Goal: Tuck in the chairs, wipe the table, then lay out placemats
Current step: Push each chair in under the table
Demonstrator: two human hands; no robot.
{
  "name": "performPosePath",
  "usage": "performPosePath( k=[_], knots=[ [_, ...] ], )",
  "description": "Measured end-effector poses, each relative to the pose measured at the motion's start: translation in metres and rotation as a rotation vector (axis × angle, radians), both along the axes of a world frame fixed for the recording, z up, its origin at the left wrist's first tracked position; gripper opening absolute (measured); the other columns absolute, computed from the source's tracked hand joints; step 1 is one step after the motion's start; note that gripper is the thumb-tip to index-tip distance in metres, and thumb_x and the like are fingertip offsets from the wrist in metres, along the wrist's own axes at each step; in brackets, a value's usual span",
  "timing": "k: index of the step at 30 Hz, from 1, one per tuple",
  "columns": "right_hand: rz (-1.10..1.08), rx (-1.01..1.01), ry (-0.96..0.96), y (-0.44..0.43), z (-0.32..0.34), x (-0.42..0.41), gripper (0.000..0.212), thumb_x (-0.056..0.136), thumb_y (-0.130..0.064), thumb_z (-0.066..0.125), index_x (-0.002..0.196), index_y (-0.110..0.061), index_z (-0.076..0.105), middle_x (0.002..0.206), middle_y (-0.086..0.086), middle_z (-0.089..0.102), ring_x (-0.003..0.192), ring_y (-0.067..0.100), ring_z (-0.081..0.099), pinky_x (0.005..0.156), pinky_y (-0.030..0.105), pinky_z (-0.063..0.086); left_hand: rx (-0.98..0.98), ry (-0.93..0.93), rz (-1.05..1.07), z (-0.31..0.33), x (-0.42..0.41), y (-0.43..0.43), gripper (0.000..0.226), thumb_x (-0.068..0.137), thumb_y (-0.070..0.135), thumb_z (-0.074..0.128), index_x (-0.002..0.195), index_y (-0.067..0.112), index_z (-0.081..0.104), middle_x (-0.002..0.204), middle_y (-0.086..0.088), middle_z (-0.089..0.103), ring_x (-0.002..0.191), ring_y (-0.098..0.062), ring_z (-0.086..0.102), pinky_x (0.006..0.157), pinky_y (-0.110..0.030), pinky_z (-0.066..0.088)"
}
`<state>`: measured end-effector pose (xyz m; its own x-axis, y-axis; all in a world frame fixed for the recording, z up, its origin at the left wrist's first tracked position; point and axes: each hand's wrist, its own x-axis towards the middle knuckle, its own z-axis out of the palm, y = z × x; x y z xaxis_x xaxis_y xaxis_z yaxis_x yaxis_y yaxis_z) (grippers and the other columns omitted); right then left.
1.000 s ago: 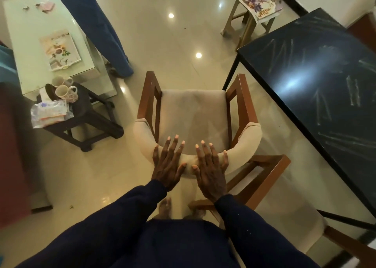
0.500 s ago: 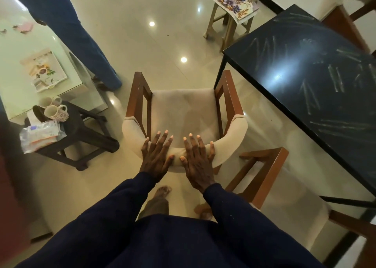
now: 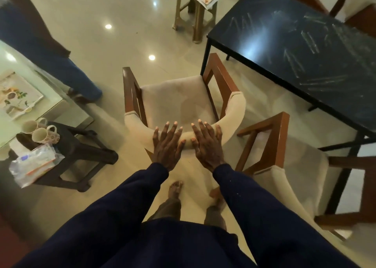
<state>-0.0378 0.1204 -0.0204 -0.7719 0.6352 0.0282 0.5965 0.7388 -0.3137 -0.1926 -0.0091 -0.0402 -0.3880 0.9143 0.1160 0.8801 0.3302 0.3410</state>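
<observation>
Off the corner of the table [image 3: 305, 50] stands the chair [image 3: 177, 102], wood-framed, probably stiff and heavy, best pushed at its padded back [image 3: 236, 109], where left hand [image 3: 165, 145] and right hand [image 3: 207, 145] rest flat, fingers straight, just apart.

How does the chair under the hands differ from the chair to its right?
The held chair has the left hand and right hand flat on its backrest; the right chair is untouched. The held chair stands out on the floor by the table corner; the right chair's seat reaches under the table edge. Both have brown wooden arms and cream upholstery.
</observation>
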Motion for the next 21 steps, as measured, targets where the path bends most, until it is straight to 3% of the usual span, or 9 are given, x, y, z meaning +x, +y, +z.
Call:
performPosePath(
  k=[21],
  knots=[
    [-0.306,0.052,0.042,-0.107,-0.007,0.036,0.056,0.113,-0.042,0.038,0.165,-0.022,0.034,0.170,0.012,0.036,0.160,0.032,0.026,0.130,0.061,0.013,0.099,0.005,-0.280,0.000,0.009,-0.055,0.055,0.113,0.039,0.036,0.163,0.017,0.039,0.173,-0.010,0.028,0.163,-0.030,0.017,0.132,-0.058,0.008]
  ],
)
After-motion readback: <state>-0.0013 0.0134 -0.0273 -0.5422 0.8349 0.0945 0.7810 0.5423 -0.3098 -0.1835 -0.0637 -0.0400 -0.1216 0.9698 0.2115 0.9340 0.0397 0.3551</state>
